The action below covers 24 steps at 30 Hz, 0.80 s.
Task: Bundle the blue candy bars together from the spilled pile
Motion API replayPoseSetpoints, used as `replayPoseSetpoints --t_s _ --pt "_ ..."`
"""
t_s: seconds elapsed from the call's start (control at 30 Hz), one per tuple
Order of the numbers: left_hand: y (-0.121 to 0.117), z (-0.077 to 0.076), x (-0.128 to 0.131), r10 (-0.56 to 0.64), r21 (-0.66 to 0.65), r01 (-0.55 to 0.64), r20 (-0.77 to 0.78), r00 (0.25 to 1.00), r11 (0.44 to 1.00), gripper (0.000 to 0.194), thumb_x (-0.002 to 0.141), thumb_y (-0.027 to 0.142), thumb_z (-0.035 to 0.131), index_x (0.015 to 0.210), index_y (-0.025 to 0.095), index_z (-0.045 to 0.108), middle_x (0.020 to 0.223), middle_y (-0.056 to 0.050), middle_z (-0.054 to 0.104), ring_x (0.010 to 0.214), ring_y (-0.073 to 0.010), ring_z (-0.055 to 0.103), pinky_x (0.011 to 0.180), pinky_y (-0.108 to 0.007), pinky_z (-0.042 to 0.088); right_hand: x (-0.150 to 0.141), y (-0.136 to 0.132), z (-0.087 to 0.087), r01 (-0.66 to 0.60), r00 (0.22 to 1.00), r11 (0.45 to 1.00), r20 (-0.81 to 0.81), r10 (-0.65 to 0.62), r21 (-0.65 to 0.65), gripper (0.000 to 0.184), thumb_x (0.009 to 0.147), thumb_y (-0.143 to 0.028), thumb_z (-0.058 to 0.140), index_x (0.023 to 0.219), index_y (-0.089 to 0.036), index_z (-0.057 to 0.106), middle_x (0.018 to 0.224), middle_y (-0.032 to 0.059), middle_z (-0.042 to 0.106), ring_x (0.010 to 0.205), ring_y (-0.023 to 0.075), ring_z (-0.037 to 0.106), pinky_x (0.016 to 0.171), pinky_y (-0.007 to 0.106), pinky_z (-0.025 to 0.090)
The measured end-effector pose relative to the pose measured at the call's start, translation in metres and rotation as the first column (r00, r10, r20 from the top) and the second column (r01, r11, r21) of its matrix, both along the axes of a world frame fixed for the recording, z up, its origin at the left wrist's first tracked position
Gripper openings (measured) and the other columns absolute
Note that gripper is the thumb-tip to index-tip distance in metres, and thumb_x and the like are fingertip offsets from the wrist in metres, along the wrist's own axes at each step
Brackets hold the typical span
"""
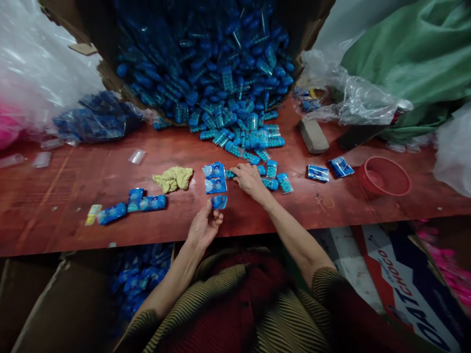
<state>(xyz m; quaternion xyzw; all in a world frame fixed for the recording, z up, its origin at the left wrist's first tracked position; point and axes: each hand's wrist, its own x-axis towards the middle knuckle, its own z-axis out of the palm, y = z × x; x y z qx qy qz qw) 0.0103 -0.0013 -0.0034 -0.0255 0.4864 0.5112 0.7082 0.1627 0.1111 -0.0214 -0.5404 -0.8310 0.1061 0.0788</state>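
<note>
My left hand [204,224] is near the table's front edge, thumb and finger pinching a small blue printed sleeve [220,202]. Just beyond it lie more flat blue sleeves [215,179], overlapping in a small stack. My right hand [249,180] reaches in from the right, its fingertips closed on a small clear bottle of turquoise balls [230,174], mostly covered by the fingers. Beside and behind that hand lie several similar blue-capped bottles [271,169]. A large heap of them [221,117] spills from an open carton [312,19] at the back.
To the left are a crumpled yellow cloth [173,179] and several blue-wrapped pieces [113,213]. At right lie a grey block [313,136], two stacks of blue sleeves [318,173] and a red plastic basket [384,176]. A bag of blue packs [95,117] sits back left.
</note>
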Motion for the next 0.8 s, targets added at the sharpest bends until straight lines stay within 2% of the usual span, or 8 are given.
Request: replayPoseSetpoints --t_s 0.1,0.2,0.3,0.37,0.5,0.8 --pt "0.001 -0.002 -0.002 0.035 -0.016 -0.035 -0.012 0.999 0.999 0.025 0.079 0.03 0.065 0.063 0.015 0.054 0.045 0.003 0.049 0.043 -0.0076 0.048 0.039 -0.016 0.038 0.004 -0.007 -0.004 0.001 1.0 1.0 -0.029 0.0 0.022 0.032 0.084 -0.024 0.059 0.116 -0.021 0.06 0.107 0.0126 0.06 0.101 0.029 0.05 0.085 0.043 0.037" --pt "0.002 -0.005 -0.002 0.081 -0.029 -0.081 -0.023 0.996 0.996 0.024 0.082 0.03 0.062 0.065 0.015 0.054 0.046 0.002 0.05 0.045 -0.0083 0.051 0.042 -0.016 0.041 0.016 -0.019 -0.001 0.016 0.96 1.0 -0.281 -0.02 -0.014 0.034 0.083 -0.028 0.061 0.116 -0.019 0.06 0.105 0.0108 0.062 0.1 0.0264 0.053 0.086 0.041 0.038" --pt "0.004 -0.008 -0.002 0.1 -0.019 -0.1 -0.014 0.995 0.995 0.021 0.083 0.03 0.06 0.069 0.016 0.055 0.046 0.003 0.051 0.046 -0.0091 0.053 0.043 -0.016 0.043 0.025 -0.039 0.01 -0.028 0.779 0.993 -0.624 -0.052 -0.117 0.035 0.081 -0.029 0.062 0.115 -0.02 0.06 0.101 0.0058 0.063 0.091 0.0198 0.057 0.078 0.033 0.044" --pt "0.005 -0.009 0.0 0.097 -0.008 -0.098 -0.013 0.995 0.995 0.02 0.084 0.03 0.059 0.07 0.015 0.055 0.047 0.003 0.051 0.046 -0.0094 0.054 0.043 -0.017 0.044 0.028 -0.055 0.02 -0.111 0.688 0.981 -0.724 -0.041 -0.161 0.031 0.081 -0.03 0.063 0.111 -0.022 0.062 0.099 0.0036 0.063 0.087 0.017 0.058 0.074 0.03 0.046" --pt "0.003 -0.011 0.002 0.085 0.047 -0.083 -0.044 0.995 0.995 0.023 0.083 0.031 0.06 0.069 0.014 0.053 0.048 0.002 0.053 0.046 -0.01 0.056 0.045 -0.018 0.047 0.028 -0.077 0.035 -0.226 0.664 0.965 -0.746 0.051 -0.134 0.026 0.081 -0.029 0.065 0.106 -0.023 0.066 0.095 0.0032 0.061 0.091 0.0169 0.057 0.081 0.032 0.046" --pt "-0.006 -0.017 -0.002 0.056 0.247 -0.026 -0.114 0.992 0.969 0.031 0.068 0.038 0.074 0.073 0.015 0.055 0.052 0.003 0.057 0.052 -0.0114 0.06 0.049 -0.02 0.05 0.025 -0.082 0.04 -0.185 0.714 0.98 -0.696 0.083 -0.072 0.024 0.083 -0.026 0.063 0.106 -0.019 0.064 0.097 0.0062 0.057 0.095 0.0185 0.057 0.086 0.034 0.046"
